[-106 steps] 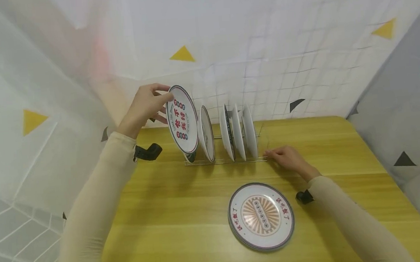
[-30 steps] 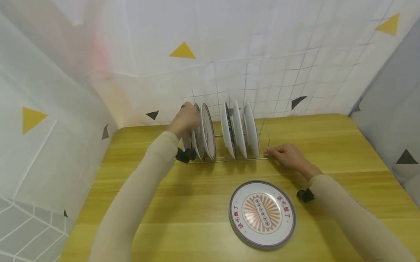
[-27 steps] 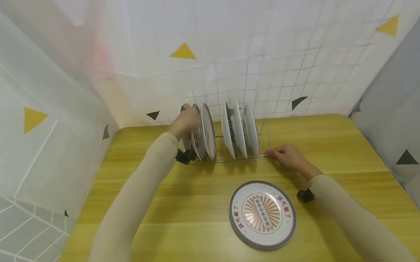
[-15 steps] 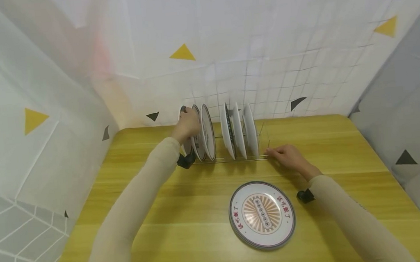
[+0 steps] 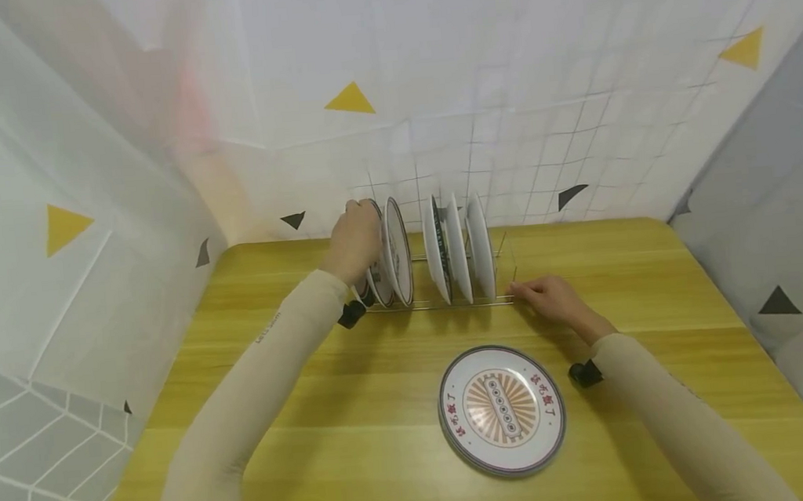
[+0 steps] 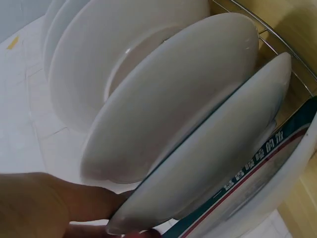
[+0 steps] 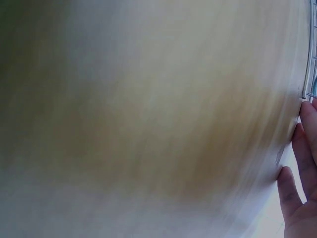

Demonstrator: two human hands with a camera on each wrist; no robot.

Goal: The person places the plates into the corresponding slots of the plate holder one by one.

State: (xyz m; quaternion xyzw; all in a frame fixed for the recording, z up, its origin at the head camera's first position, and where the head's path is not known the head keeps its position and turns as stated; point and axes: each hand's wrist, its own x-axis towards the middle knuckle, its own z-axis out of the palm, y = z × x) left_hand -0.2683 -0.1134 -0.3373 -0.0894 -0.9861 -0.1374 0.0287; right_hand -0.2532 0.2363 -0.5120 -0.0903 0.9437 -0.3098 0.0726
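Observation:
A wire dish rack (image 5: 422, 306) holds several white plates on edge near the back of the table. My left hand (image 5: 357, 242) is at the left group of three plates, its thumb and fingers pinching the upper rim of the middle plate (image 6: 213, 153). Beside that plate leans an outer plate (image 6: 247, 198) with a green patterned rim, and on the other side stands a third plate (image 5: 398, 251). My right hand (image 5: 553, 301) pinches the rack's front right end; in the right wrist view its fingertips (image 7: 285, 174) rest low against the tabletop.
Three more plates (image 5: 481, 248) stand in the right part of the rack, past a gap. A stack of round plates (image 5: 506, 462) lies flat on the wooden table (image 5: 333, 460), in front of the rack. A pale wall (image 5: 576, 134) rises behind.
The plate with red characters, held tilted 3.5 seconds ago, now stands in the rack. Over the last second my left hand has turned slightly at its rim. My right hand has stayed put.

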